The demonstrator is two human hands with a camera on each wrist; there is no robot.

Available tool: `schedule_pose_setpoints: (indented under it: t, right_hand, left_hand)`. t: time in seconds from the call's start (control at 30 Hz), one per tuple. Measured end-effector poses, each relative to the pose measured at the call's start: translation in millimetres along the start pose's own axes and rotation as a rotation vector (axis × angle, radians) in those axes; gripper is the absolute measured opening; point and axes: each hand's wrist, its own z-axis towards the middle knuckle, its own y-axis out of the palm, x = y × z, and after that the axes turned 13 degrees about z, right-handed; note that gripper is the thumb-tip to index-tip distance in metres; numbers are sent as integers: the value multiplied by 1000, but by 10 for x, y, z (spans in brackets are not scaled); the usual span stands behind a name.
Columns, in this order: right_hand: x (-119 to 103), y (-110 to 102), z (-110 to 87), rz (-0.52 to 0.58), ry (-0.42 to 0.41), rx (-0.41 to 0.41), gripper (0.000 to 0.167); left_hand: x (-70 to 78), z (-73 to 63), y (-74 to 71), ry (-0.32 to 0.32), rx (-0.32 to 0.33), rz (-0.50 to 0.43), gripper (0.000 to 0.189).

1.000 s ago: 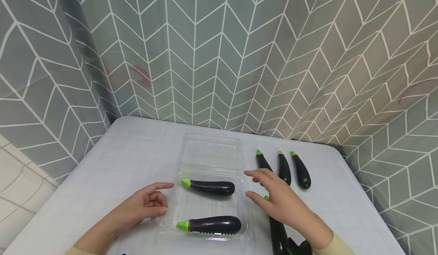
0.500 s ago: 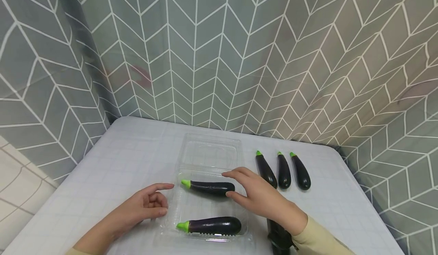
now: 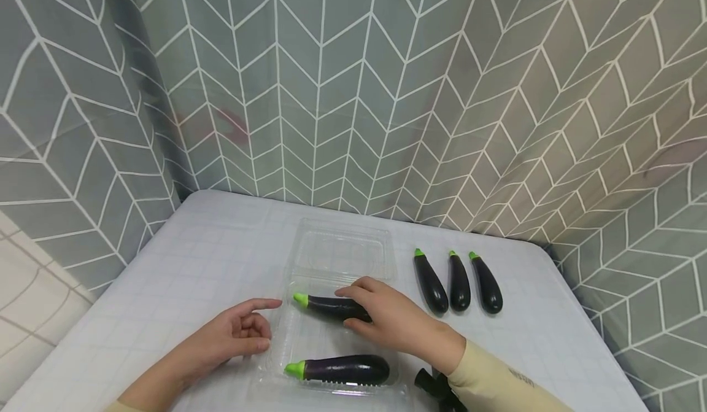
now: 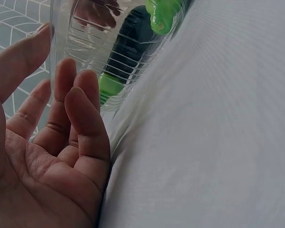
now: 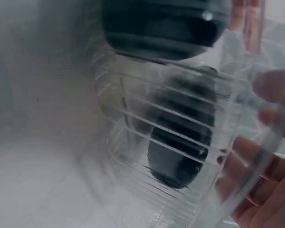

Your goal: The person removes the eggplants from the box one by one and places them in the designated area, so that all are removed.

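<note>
left hand (image 3: 237, 333): index (image 3: 261, 303) extended, other fingers (image 3: 256, 322) bent | right hand (image 3: 386, 316): turned downward, thumb (image 3: 359, 327) set apart

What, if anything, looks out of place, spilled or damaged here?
Nothing looks spilled or damaged: two eggplants are in the open plastic box, and three more lie on the table. A reddish blotch on the curtain, toward the left, does look odd against its grey pattern; I can't tell whether it is a stain.
</note>
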Motion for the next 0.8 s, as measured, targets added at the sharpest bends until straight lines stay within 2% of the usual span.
schedule_pose_setpoints:
  t: [0.13,0.43,0.67,0.8]
  right_hand:
    - [4,37,65,-54,-40,-14,45]
    - [21,163,122,-124,-59,-56,40]
    - [27,219,159,-193,-3,-122,45]
    - [19,218,165,-191,-13,-148,46]
  left_hand:
    - [-3,-5,2,-2,1,-5,68]
    - [-7,-7,-4,50,-3,17,64]
    - [-10,-12,-1,48,-2,16,64]
    - [-23,-17,-4,62,2,26,64]
